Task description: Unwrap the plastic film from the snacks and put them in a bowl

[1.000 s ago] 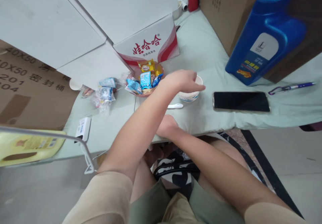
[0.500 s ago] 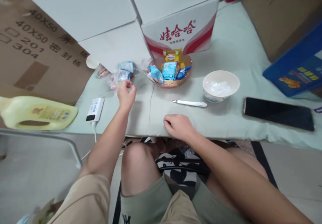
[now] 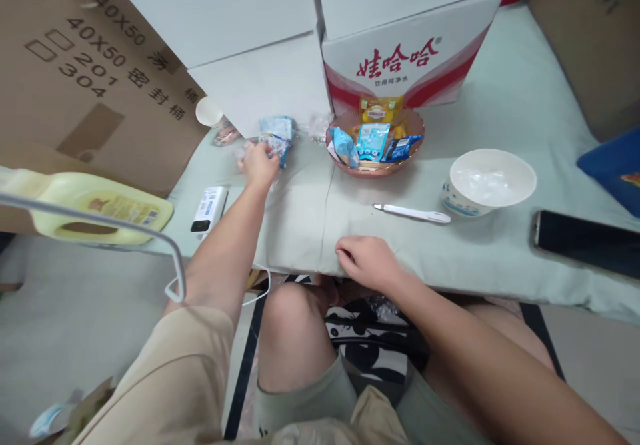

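My left hand (image 3: 260,164) reaches into a small pile of snack packets, its fingers bent onto a crinkled clear plastic packet (image 3: 274,141). Against the white carton lies a blue-and-white packet (image 3: 277,126), just beyond that hand. My right hand (image 3: 369,262) rests on the front edge of the cloth, loosely closed with nothing visible in it. Nearest to it lies a white pen-shaped tool (image 3: 413,213) with a metal tip. Behind stands a pinkish clear bowl (image 3: 375,170) holding several blue and yellow snack packets.
A white paper bowl (image 3: 465,198) with clear plastic inside and a black phone (image 3: 590,242) are to the right. At left are a white power bank (image 3: 210,210) with a cable, a yellow jug (image 3: 110,208) and a brown carton (image 3: 75,125). White cartons (image 3: 400,52) stand behind.
My left hand has moved forward onto the packets, its fingers now bent over the plastic. My right hand stays on the cloth edge. The view has shifted, so the tabletop things appear farther right.
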### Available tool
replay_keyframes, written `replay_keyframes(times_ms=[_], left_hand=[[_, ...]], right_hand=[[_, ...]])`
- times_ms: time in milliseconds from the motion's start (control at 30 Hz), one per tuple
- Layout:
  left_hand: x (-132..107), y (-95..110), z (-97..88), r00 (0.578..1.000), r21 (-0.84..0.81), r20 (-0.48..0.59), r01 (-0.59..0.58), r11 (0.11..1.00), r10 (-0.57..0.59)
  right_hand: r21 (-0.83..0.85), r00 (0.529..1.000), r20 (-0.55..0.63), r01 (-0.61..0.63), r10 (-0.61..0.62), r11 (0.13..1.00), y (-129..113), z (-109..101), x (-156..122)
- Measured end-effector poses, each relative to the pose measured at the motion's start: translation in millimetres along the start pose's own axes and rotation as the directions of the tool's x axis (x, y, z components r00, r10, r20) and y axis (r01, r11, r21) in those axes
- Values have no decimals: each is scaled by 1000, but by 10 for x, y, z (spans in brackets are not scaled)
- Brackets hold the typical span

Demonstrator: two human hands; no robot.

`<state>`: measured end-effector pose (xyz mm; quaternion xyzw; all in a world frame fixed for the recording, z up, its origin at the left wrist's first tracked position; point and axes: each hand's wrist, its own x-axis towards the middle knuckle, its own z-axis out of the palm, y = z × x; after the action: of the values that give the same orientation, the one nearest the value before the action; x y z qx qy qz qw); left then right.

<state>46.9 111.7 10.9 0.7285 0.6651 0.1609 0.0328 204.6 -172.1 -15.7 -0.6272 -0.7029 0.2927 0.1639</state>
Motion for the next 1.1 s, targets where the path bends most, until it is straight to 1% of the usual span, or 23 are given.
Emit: replay_keyframes(times_ms=[33, 167, 267, 300, 333, 400, 500, 600, 700, 800, 867, 933, 1100], left_hand=[[-5, -2, -3, 1000, -29, 3, -14, 999, 14], [-31, -19, -56, 993, -129, 74, -85, 988, 95], [-36, 5, -81, 988, -57, 144, -53, 997, 61], [-43, 20, -84, 987, -18, 151, -45, 999, 47], [-54, 35, -85, 989, 21, 138, -47, 999, 44], [-89, 61, -86, 996, 84, 66, -73, 994, 67], [-151, 61, -96, 995, 126, -34, -91, 988, 96], [-220, 1, -108, 992, 68, -58, -112, 991, 116], [-308, -96, -104, 980, 15, -80, -184, 983, 185], [-389, -176, -97, 961, 48, -27, -275, 960, 277], [-424, -204, -108, 957, 109, 32, -289, 951, 287], [-458, -214, -136, 955, 170, 64, -295, 940, 288], [-616, -219, -213, 928, 255, 97, -372, 893, 359]], right_hand=[[11, 1000, -2, 12, -12, 1000, -28, -1, 8], [27, 999, 11, 45, -46, 999, -113, 32, -9], [-7, 997, 44, 69, -69, 998, -123, 43, -59], [-17, 996, 51, 78, -77, 997, -119, 34, -77], [-22, 995, 54, 84, -83, 996, -114, 19, -91], [-13, 995, 42, 96, -96, 995, -110, -25, -110], [28, 994, 12, 111, -112, 993, -137, -77, -109], [39, 993, 16, 119, -120, 992, -199, -73, -95], [28, 989, 36, 146, -147, 989, -264, -24, -88], [17, 984, 45, 172, -173, 985, -302, 28, -83], [9, 983, 50, 176, -177, 984, -313, 51, -69], [3, 983, 47, 175, -175, 985, -318, 70, -40], [-4, 983, 51, 177, -176, 984, -352, 127, 63]])
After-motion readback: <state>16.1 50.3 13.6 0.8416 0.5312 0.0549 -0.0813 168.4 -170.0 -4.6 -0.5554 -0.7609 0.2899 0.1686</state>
